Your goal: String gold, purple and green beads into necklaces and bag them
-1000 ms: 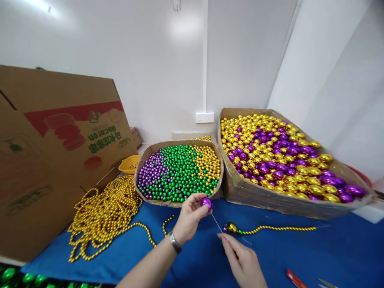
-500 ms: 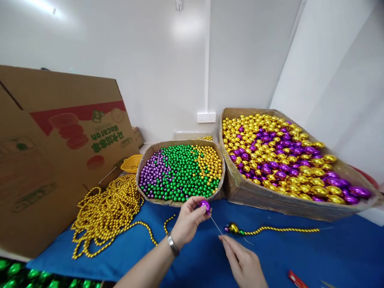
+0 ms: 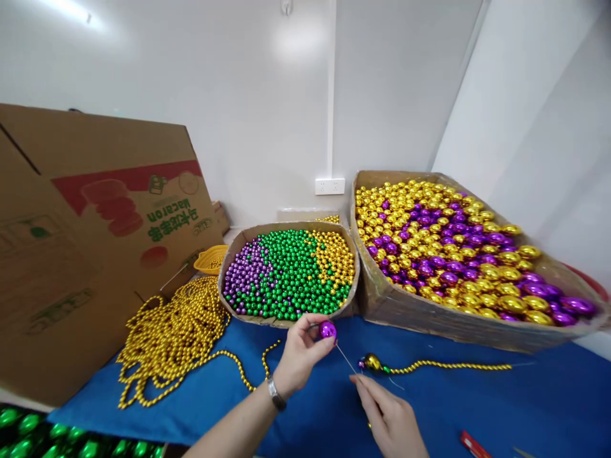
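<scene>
My left hand (image 3: 298, 353) pinches a shiny purple bead (image 3: 328, 330) between thumb and fingers, just in front of the round cardboard tub. A thin needle or wire (image 3: 344, 358) runs from that bead down to my right hand (image 3: 389, 416), whose fingertips pinch its lower end. Beside the fingertips lies a strand of small gold beads (image 3: 443, 366) on the blue cloth, ending in a larger gold bead (image 3: 372, 362) with a green and a purple one.
A round tub (image 3: 229, 254) holds small purple, green and gold beads. A big tilted cardboard tray (image 3: 429, 321) holds larger gold and purple beads. A heap of gold bead strands (image 3: 172, 337) lies left, by a printed carton (image 3: 95, 242). A red tool (image 3: 472, 443) lies bottom right.
Both hands keep nearly the same pose. The view has shifted slightly, and the purple bead sits a touch lower in the left fingers.
</scene>
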Tool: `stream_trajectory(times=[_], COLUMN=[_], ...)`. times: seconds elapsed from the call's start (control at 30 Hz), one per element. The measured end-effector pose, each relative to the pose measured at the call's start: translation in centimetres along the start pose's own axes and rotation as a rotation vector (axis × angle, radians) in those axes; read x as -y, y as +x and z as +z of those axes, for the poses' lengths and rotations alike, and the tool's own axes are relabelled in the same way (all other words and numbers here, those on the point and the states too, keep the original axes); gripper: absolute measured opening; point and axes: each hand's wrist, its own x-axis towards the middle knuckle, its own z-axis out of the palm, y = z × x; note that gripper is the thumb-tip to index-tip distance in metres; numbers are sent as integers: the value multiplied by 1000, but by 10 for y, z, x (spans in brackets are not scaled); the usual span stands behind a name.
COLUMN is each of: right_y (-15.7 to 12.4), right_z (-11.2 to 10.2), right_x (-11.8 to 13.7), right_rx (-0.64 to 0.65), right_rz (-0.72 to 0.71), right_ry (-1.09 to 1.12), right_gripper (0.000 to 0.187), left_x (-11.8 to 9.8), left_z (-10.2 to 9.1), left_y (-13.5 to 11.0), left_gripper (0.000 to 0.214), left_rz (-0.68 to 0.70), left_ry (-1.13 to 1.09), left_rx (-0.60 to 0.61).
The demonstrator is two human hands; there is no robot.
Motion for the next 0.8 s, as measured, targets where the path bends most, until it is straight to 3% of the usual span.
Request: stream_trajectory(times=[0.3,0.47,0.57,0.67,0.73,0.8], right_y=[-2,-2,-1,2,4,6], right_z=[5,7,7,5,2,-1], right_x=[-3,-1,0,-3,-5,-7], right_rx=[-37,62,88,56,6,-42], right_rz=[-75,-88,-108,-101,-106,-123], right_ry=[-105,-89,-77,-116,-160,-197], right_gripper=[33,33,35,35,35,37], left_x=[4,8,9,3,-4,-12], left_z=[6,6,6,5,0,-9], left_y=[-7,-6,-7,-7,2,20], left_gripper=[35,34,35,35,31,27], left_rz=[-71,-93,-64,-58,-30,58], left_ry=[-96,-105,-29,96,211,404], left_rx=[-48,-86,-66,55,108,76])
